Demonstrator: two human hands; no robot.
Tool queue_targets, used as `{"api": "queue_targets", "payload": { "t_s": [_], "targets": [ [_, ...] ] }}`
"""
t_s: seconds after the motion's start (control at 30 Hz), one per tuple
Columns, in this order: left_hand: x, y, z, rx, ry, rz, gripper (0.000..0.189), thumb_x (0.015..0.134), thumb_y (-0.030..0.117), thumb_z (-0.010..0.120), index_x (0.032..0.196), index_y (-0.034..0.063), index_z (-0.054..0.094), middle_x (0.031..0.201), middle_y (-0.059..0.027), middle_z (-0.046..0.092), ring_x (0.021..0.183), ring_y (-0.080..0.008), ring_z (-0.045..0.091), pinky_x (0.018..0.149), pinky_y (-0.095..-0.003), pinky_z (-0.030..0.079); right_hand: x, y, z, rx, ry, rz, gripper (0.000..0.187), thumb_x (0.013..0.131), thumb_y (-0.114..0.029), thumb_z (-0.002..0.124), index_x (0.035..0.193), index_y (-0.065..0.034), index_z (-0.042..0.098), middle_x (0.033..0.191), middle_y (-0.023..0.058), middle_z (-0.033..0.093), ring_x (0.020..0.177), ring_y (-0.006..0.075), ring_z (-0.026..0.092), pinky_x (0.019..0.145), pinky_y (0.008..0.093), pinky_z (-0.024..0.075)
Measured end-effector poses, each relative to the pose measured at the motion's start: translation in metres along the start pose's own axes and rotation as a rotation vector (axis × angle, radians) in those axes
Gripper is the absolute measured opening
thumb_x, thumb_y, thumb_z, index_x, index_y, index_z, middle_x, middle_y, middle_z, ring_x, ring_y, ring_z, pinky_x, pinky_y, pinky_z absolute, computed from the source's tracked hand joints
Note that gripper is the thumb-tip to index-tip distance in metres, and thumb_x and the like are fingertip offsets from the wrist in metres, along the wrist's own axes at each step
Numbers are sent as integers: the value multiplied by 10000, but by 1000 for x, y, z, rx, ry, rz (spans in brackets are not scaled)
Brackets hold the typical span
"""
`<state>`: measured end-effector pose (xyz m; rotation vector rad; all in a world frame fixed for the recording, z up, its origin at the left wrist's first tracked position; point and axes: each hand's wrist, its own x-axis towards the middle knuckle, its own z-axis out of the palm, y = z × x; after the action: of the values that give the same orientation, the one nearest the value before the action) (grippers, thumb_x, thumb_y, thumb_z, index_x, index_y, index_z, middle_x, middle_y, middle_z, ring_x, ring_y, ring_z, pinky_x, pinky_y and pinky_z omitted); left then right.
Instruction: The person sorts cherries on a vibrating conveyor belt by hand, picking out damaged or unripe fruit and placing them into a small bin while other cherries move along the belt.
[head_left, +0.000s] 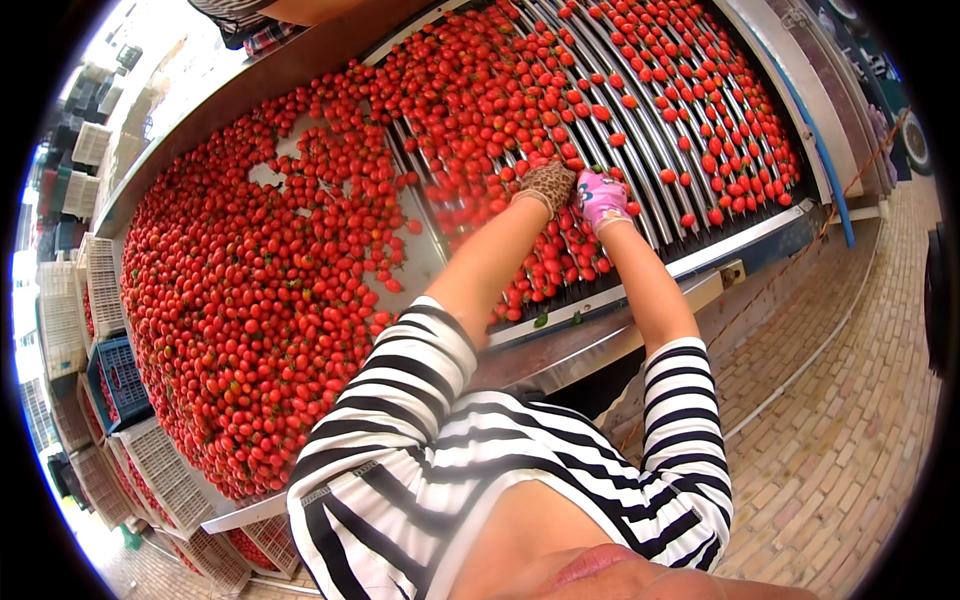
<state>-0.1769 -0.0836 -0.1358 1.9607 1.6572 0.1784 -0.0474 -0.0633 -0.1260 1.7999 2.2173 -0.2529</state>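
Observation:
Over the metal roller conveyor (637, 157), both gloved hands are close together among small red tomatoes (487, 82). My left hand (547, 186), in a leopard-print glove, has its fingers down at the tomatoes on the rollers. Just right of it is my right hand (602, 196), in a pink patterned glove, its fingertips near a tomato with a green stem. Whether either hand grips a tomato is hidden by the gloves. A large heap of the same tomatoes (247, 322) covers the metal feed tray on the left.
Stacked plastic crates (165, 472), some with tomatoes, stand at the far left, with a blue crate (124, 379) among them. A metal rail (739, 238) edges the conveyor on my side. Part of another person (262, 22) shows across the machine. Brick paving (817, 390) lies at right.

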Motion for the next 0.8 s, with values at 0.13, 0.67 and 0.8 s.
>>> {"api": "queue_targets", "payload": {
  "t_s": [0.13, 0.67, 0.8],
  "targets": [
    [-13, -52, 18, -440, 176, -51, 353, 818, 179, 591, 1151, 62, 579, 912, -141, 623, 788, -233, 635, 631, -367, 514, -15, -23, -15, -31, -39, -77, 248, 875, -267, 521, 997, -96, 653, 978, 145, 675, 918, 343, 651, 770, 427, 524],
    [-183, -59, 29, -2444, -146, -258, 329, 860, 174, 622, 1156, 74, 520, 1104, -147, 579, 766, -197, 632, 521, -259, 553, -35, 125, -44, 2041, -186, 152, 158, 855, -101, 582, 1008, -99, 623, 1000, 126, 647, 666, 135, 633, 467, 187, 459],
    [-198, -51, 38, -2461, -214, -270, 314, 870, 172, 590, 1155, 62, 516, 1078, -141, 592, 758, -190, 602, 539, -250, 489, -18, 85, 4, 343, 265, 25, 248, 858, -192, 557, 1095, -135, 603, 1000, 128, 658, 856, 295, 657, 704, 421, 525]
  ]
}}
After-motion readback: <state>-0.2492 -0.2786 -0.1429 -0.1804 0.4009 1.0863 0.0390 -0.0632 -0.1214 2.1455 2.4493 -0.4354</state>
